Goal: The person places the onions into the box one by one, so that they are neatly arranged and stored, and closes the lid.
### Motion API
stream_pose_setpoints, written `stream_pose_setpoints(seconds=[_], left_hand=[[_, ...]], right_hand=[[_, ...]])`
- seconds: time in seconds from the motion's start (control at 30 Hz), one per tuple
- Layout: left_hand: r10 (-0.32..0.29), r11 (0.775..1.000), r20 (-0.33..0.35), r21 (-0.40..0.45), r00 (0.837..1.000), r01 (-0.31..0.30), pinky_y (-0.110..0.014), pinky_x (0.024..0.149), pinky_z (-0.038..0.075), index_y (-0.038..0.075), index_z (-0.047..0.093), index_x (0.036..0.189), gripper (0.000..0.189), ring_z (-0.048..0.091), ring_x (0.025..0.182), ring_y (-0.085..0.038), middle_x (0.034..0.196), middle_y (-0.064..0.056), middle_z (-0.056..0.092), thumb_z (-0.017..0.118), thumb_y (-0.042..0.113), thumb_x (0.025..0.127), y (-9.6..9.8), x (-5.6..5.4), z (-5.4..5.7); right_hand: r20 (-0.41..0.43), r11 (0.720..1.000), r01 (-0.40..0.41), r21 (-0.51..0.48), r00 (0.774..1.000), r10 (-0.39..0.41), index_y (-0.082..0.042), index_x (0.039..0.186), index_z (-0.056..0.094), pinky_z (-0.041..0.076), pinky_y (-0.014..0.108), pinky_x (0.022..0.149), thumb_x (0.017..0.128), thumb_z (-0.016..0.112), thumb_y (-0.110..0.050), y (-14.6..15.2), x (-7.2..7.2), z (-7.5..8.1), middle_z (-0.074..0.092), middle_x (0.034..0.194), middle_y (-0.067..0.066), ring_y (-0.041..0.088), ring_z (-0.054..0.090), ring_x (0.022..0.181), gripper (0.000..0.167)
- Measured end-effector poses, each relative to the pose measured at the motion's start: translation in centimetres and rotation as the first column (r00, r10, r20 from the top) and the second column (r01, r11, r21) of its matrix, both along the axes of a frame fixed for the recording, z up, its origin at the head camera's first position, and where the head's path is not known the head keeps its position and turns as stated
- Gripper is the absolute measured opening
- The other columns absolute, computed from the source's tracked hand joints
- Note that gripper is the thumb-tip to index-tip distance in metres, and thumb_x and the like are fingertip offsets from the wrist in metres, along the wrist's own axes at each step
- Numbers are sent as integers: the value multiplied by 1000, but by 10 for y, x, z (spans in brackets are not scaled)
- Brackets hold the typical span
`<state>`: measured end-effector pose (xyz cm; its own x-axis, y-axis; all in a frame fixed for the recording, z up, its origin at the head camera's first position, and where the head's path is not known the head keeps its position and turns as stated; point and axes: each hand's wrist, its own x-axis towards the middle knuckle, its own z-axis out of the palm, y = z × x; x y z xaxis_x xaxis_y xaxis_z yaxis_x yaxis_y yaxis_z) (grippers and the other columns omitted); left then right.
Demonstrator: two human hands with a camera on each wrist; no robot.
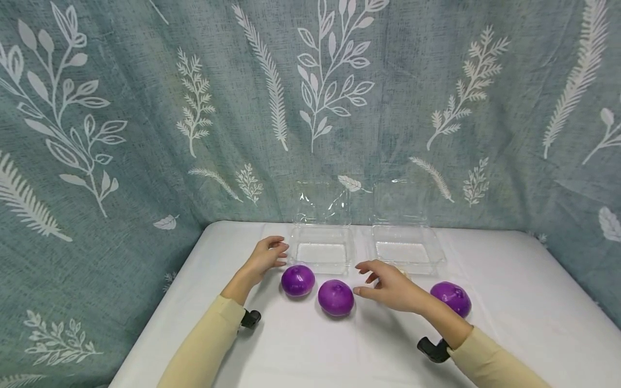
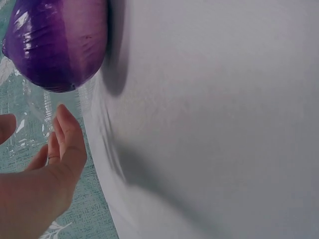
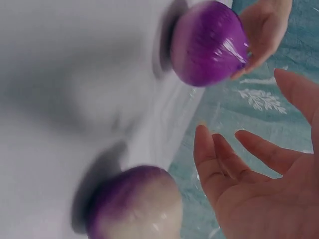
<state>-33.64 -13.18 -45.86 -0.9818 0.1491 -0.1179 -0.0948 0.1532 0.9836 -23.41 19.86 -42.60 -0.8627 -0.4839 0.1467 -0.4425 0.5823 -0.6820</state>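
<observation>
Three shiny purple turnips show in the head view: a left one point(image 1: 298, 281), a middle one point(image 1: 336, 297) and a right one point(image 1: 450, 299). My left hand point(image 1: 264, 257) hovers left of the left turnip, its fingers loosely bent and holding nothing. My right hand point(image 1: 392, 286) is between the middle and right turnips, fingers spread and thumb apart, with nothing in it. A pale object point(image 1: 404, 274) is mostly hidden behind it. The right wrist view shows a purple-and-white turnip point(image 3: 139, 204) beside the right hand point(image 3: 259, 174).
Behind the turnips stand two clear plastic clamshell boxes, a left one point(image 1: 322, 267) and a right one point(image 1: 406, 265), lids raised against the patterned curtain point(image 1: 388, 108). All rest on a white-covered table point(image 1: 301, 350). Each wrist carries a black camera mount.
</observation>
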Motion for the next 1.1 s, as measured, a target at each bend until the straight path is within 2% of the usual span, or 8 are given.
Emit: stream_pose_setpoints(seconds=[0.07,0.2,0.37,0.57,0.8,0.97,1.1], left_hand=[[-9,1000,15,8,1000,9,-41,94,61,-6,41,150,55,58,122,-41,128,-21,51,61,14,103,1,-1,-1],[-24,1000,37,16,999,23,-39,92,61,-8,41,149,55,59,121,-41,126,-21,52,61,12,102,2,-4,-4],[-6,1000,52,17,999,5,-39,92,62,-9,44,147,52,61,117,-39,129,-24,54,61,12,102,4,-9,-8],[6,999,71,36,997,-9,-34,86,63,-8,51,141,44,64,109,-36,132,-27,56,59,13,104,6,-17,-13],[58,998,98,30,993,-62,-28,79,63,-3,59,136,38,66,94,-23,124,-20,61,62,16,103,7,-22,-15],[53,997,101,46,994,-58,-26,75,63,-5,60,134,37,64,88,-20,119,-21,61,62,15,103,8,-25,-17],[48,997,92,57,995,-53,-24,75,63,-5,62,132,35,61,87,-17,112,-16,61,62,13,102,9,-28,-19]], right_hand=[[15,1000,-10,-5,1000,10,7,135,56,61,36,83,94,75,-32,-3,0,-5,63,126,23,36,65,105,59],[64,999,-21,-25,998,22,9,136,55,61,44,86,93,76,-34,-10,0,-13,61,128,26,38,64,107,65],[79,999,-42,-1,996,42,10,138,53,60,47,89,92,77,-36,-21,0,-22,62,127,26,36,65,106,69],[82,999,-41,25,996,39,8,136,55,60,46,90,90,78,-39,-28,-3,-29,65,123,20,27,67,102,69],[50,998,-41,48,998,39,6,134,57,58,46,92,90,79,-41,-37,-7,-31,66,121,15,25,66,104,68],[74,998,-48,36,996,45,6,131,58,59,40,88,88,81,-39,-42,-9,-31,68,116,13,22,66,100,67],[100,998,-54,23,994,52,6,130,58,60,34,84,87,82,-37,-44,-10,-30,70,113,11,20,67,99,65]])
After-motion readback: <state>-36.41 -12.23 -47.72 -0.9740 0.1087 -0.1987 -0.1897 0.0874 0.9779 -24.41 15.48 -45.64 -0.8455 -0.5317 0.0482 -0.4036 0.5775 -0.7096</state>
